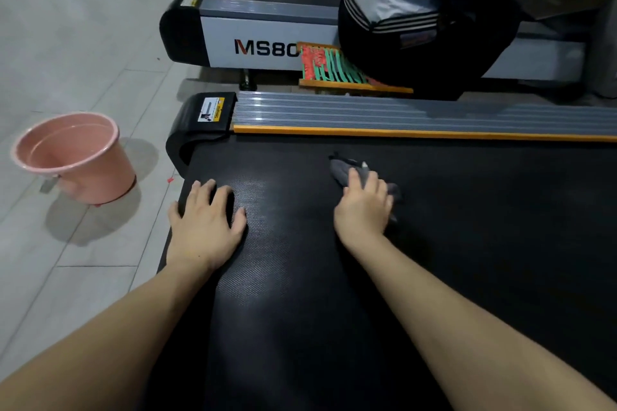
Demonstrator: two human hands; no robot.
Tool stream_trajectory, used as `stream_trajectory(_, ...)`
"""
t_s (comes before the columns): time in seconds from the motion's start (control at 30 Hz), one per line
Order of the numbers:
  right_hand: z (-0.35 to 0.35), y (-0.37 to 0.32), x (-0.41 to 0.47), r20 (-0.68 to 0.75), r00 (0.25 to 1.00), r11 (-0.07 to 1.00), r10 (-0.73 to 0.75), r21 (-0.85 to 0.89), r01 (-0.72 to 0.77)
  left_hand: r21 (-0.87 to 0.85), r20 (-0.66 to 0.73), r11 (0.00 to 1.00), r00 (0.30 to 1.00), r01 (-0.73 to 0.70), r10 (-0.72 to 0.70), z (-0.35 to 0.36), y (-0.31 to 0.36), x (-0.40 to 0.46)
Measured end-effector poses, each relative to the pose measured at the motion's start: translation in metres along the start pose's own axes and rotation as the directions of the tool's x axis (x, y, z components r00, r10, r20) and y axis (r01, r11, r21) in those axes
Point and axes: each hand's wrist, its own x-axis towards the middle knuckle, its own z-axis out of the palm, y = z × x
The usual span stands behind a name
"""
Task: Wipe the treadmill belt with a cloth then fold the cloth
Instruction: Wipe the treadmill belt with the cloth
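The black textured treadmill belt (293,277) fills the lower middle of the head view. My left hand (205,220) lies flat on the belt near its rear left edge, fingers spread and straight. My right hand (364,207) is further right on the belt, its fingers curled over a bunched dark grey cloth (344,168). Part of the cloth sticks out beyond the fingertips and at the right side of the hand; the rest is hidden under the palm.
A pink bucket (76,160) stands on the tiled floor to the left of the treadmill. A grey ribbed side rail (400,113) with an orange strip borders the belt's far side. Beyond it are a second treadmill (260,37), a black bag (417,27) and a green-and-red woven stool (330,68).
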Motion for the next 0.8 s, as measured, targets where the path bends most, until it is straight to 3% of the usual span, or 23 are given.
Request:
stream_trajectory(0.1, 0.016, -0.069, -0.034, 0.08, 0.965, 0.967, -0.25, 0.061, 0.245, -0.008, -0.048, 1.0, 0.999, -0.002, 0.001, -0.001, 0.0, 0.0)
stream_trajectory(0.17, 0.019, -0.092, -0.046, 0.172, 0.892, 0.908, -0.418, 0.122, 0.402, -0.023, -0.101, 1.0, 0.995, -0.021, 0.018, -0.005, 0.0, -0.005)
stream_trajectory(0.27, 0.01, -0.063, -0.028, 0.229, 0.741, 0.776, -0.631, 0.218, 0.592, 0.007, -0.06, 0.996, 0.994, -0.092, 0.093, -0.016, -0.009, -0.017)
stream_trajectory(0.33, 0.001, -0.018, -0.014, 0.204, 0.705, 0.734, -0.679, 0.204, 0.648, 0.038, 0.047, 0.99, 0.99, -0.135, 0.133, -0.026, -0.017, -0.026)
stream_trajectory(0.4, -0.013, 0.036, -0.001, 0.16, 0.811, 0.826, -0.562, 0.161, 0.54, 0.051, 0.134, 0.991, 0.984, -0.122, 0.114, -0.039, -0.021, -0.033)
stream_trajectory(0.5, -0.036, 0.1, 0.006, 0.119, 0.964, 0.971, -0.239, 0.033, 0.237, 0.047, 0.312, 0.998, 0.95, -0.046, 0.029, -0.058, -0.018, -0.041)
stream_trajectory(0.6, -0.039, 0.084, -0.004, 0.079, 0.997, 1.0, 0.009, -0.016, -0.008, -0.022, 0.582, 0.998, 0.812, 0.055, -0.032, -0.065, -0.011, -0.048)
stream_trajectory(0.67, -0.036, 0.043, -0.019, 0.104, 0.982, 0.987, 0.156, 0.003, -0.158, 0.034, 0.623, 0.999, 0.78, 0.042, -0.054, -0.064, -0.005, -0.048)
stream_trajectory(0.73, -0.033, 0.001, -0.034, 0.143, 0.978, 0.987, 0.148, 0.047, -0.156, 0.117, 0.605, 0.993, 0.791, 0.024, -0.09, -0.062, 0.002, -0.045)
stream_trajectory(0.8, -0.035, -0.031, -0.047, 0.251, 0.968, 0.997, 0.021, 0.065, -0.039, 0.151, 0.609, 0.988, 0.785, 0.019, -0.108, -0.061, 0.006, -0.042)
